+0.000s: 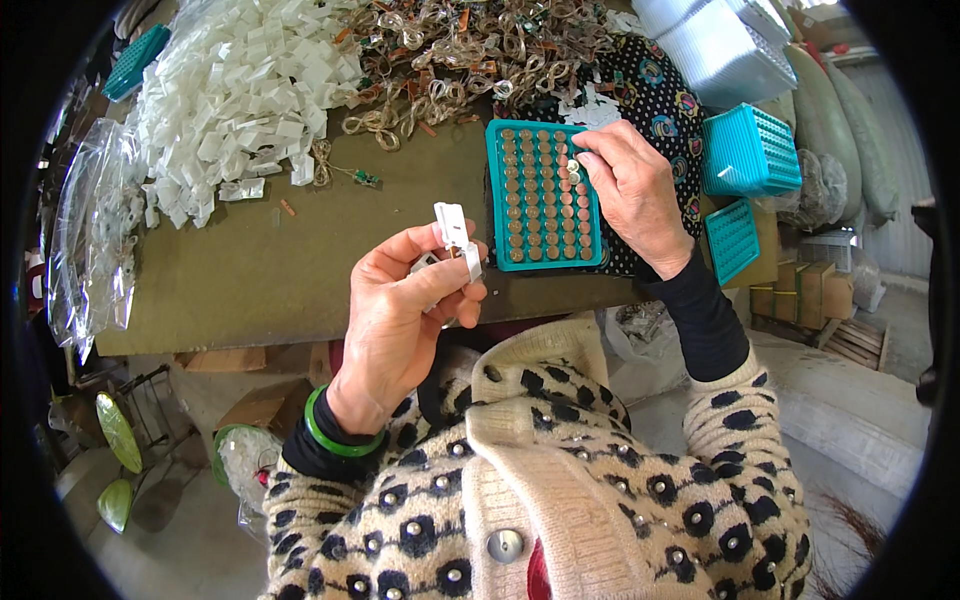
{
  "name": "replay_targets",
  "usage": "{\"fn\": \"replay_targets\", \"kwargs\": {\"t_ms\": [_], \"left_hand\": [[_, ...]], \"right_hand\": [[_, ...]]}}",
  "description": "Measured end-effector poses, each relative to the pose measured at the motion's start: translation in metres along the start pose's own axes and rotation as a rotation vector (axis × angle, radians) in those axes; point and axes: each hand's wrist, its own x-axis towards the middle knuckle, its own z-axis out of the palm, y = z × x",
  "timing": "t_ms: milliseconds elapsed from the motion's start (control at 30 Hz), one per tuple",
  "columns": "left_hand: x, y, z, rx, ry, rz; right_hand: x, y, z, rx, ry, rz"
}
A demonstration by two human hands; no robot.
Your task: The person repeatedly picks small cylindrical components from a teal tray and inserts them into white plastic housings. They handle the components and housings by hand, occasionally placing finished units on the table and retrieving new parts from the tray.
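Observation:
Raised over the table's near edge, my left hand [400, 290] is closed round small white plastic pieces [452, 226], pinched upright between thumb and fingers. To its right lies a teal tray [493, 200] with rows of small round copper-coloured discs [535, 186] in its pockets. My right hand [635, 185] reaches over the tray's right side, thumb and forefinger drawn together at the far end of the last row. Just below those fingertips sit paler, shinier discs [573, 172]. What lies between the fingertips is too small to make out.
White plastic pieces [240, 90] are heaped at the back left, coiled wires with small boards [470, 50] at the back. Stacked teal trays [750, 150] and clear trays [715, 50] stand right. Clear plastic bags [95, 240] hang over the left edge. Boxes [800, 295] sit on the floor.

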Motion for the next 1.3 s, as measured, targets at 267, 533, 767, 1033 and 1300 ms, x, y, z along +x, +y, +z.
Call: {"fn": "replay_targets", "kwargs": {"t_ms": [267,533,767,1033,1300], "left_hand": [[0.0,-0.002,0.0,-0.023,-0.063,0.08],[0.001,-0.008,0.004,0.119,0.051,0.179],[-0.002,-0.014,0.008,0.154,0.031,0.19],[-0.004,-0.013,0.009,0.111,0.013,0.123],[-0.003,-0.018,0.01,0.098,-0.003,0.144]], "right_hand": [[0.001,0.002,-0.006,0.009,-0.115,-0.025],[-0.012,-0.069,-0.002,0.217,0.059,-0.061],[-0.015,-0.096,0.021,0.016,0.075,-0.318],[-0.02,-0.095,0.01,0.224,0.063,-0.144],[-0.023,-0.093,0.013,0.321,-0.011,-0.136]]}}
